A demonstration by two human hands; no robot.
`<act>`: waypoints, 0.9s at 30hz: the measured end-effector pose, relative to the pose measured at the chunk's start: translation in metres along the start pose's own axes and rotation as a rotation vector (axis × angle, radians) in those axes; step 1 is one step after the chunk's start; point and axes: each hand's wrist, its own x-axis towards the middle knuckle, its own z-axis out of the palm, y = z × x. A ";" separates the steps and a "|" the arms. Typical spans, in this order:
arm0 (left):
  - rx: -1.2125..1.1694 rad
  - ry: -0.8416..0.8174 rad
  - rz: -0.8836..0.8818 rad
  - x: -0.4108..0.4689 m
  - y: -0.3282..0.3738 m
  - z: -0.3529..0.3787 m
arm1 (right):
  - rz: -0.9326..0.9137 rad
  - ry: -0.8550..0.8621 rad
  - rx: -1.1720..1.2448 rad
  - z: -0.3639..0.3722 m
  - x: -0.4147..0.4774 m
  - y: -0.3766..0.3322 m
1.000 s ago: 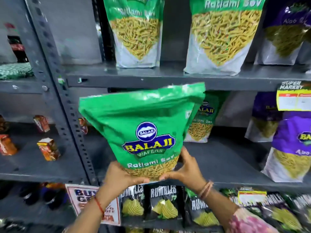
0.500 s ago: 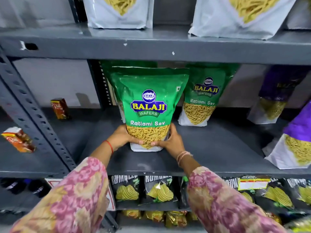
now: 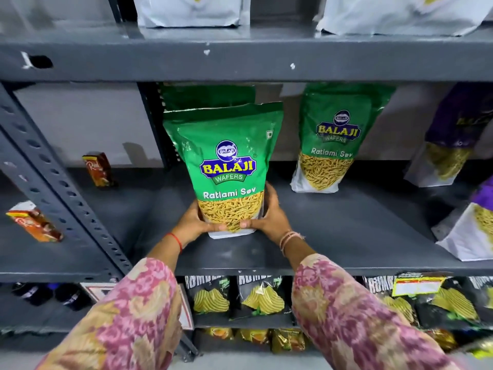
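Both your hands are on the green plastic stand-up pouch printed "Balaji Wafers Ratlami Sev" (image 3: pixel 226 166).

- Your left hand (image 3: pixel 193 222) grips its lower left corner, thumb across the clear window at the front and fingers curled round the side.
- Your right hand (image 3: pixel 269 217) mirrors that on the lower right, with the thumb on the front and the fingers wrapped behind the edge.
- The thumbs nearly meet just above the pouch's white base.

The pouch stands upright, label facing you. Its base sits on the dark grey metal shelf deck (image 3: pixel 346 236), towards the left of the bay and close to the front edge.

- A second green pouch (image 3: pixel 208 97) is directly behind it. Only the top shows, and I can't tell whether the two touch.
- A matching green sev pouch (image 3: pixel 333 145) stands to the right, further back on the same deck and well apart from yours.
- Purple pouches with white bottoms (image 3: pixel 450 140) are at the far right, and one more (image 3: pixel 474 231) is nearer the front.
- The perforated grey steel upright (image 3: pixel 53 188) is on the left. Beyond it, two small orange-red cartons (image 3: pixel 98 169) (image 3: pixel 34 222) sit in the next bay.
- White pouch bottoms (image 3: pixel 192 12) show on the shelf above.
- Black bags of ridged chips (image 3: pixel 210 295) are in a row on the shelf below.

Floral pink sleeves cover both your forearms. There's a red thread on the left wrist and bangles on the right.
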 end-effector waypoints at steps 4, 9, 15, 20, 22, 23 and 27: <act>0.083 0.570 0.139 -0.060 0.019 0.019 | -0.151 0.271 -0.271 -0.011 -0.046 -0.022; -0.065 0.803 0.713 -0.110 0.118 0.069 | -0.825 0.755 -0.413 -0.047 -0.093 -0.099; -0.045 0.576 1.061 -0.084 0.288 0.090 | -1.007 1.054 -0.226 -0.139 -0.085 -0.245; 0.055 0.191 0.634 -0.035 0.356 0.084 | -0.600 0.567 -0.022 -0.189 -0.060 -0.299; 0.004 -0.010 0.555 -0.030 0.358 0.086 | -0.509 0.397 0.076 -0.194 -0.050 -0.298; -0.021 -0.075 0.551 -0.030 0.355 0.089 | -0.498 0.371 0.101 -0.196 -0.046 -0.295; -0.122 -0.144 0.550 -0.024 0.350 0.091 | -0.523 0.378 0.148 -0.198 -0.044 -0.293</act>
